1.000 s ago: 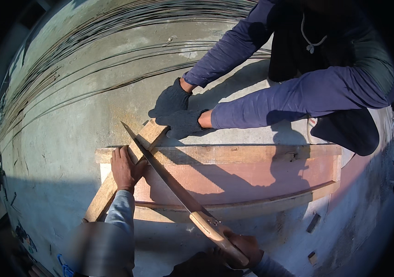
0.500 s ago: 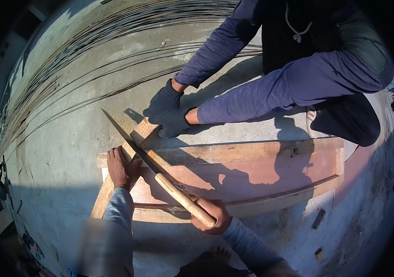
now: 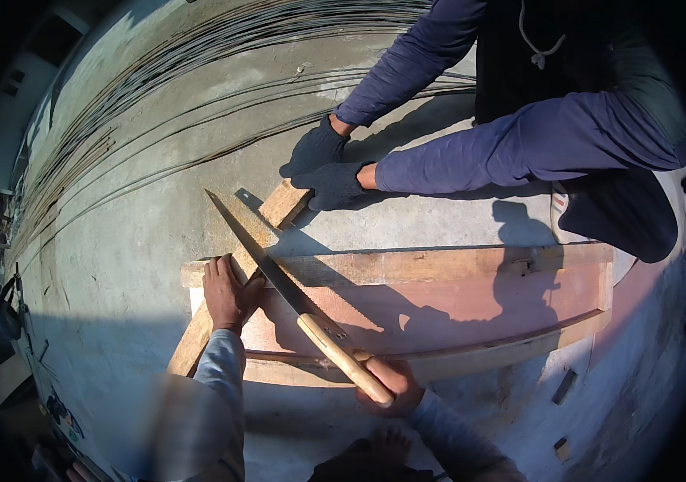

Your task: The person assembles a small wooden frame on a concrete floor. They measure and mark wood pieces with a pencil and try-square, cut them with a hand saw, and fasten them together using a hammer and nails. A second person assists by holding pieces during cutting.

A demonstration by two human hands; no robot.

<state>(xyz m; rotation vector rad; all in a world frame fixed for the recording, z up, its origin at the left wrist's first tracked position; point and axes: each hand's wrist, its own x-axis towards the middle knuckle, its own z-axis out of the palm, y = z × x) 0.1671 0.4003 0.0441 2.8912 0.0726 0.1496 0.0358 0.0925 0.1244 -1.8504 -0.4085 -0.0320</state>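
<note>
My right hand [image 3: 391, 387] is closed round the pale wooden handle of a handsaw [image 3: 282, 283]. The saw's long blade slants up to the left, its tip pointing away from me. My left hand [image 3: 230, 293] grips a wooden plank [image 3: 190, 341] that lies across the left end of a shallow wooden frame [image 3: 439, 265]. Beyond the plank's far end, a co-worker's dark-gloved hands [image 3: 327, 173] hold a short wooden block [image 3: 285, 202]. A gap seems to separate block and plank; the blade partly hides this spot. Sawdust [image 3: 226, 210] lies on the concrete near the saw tip.
Long thin metal rods [image 3: 198, 68] run along the ground at the far left. The co-worker crouches opposite at the far right, one shoe [image 3: 559, 210] near the frame. Small wood scraps [image 3: 565, 386] lie on the concrete at the near right.
The co-worker's gloved hands have shifted the short block away from the plank's end, up and to the right. My hands keep their grips on saw and plank. The whole view has shifted slightly.
</note>
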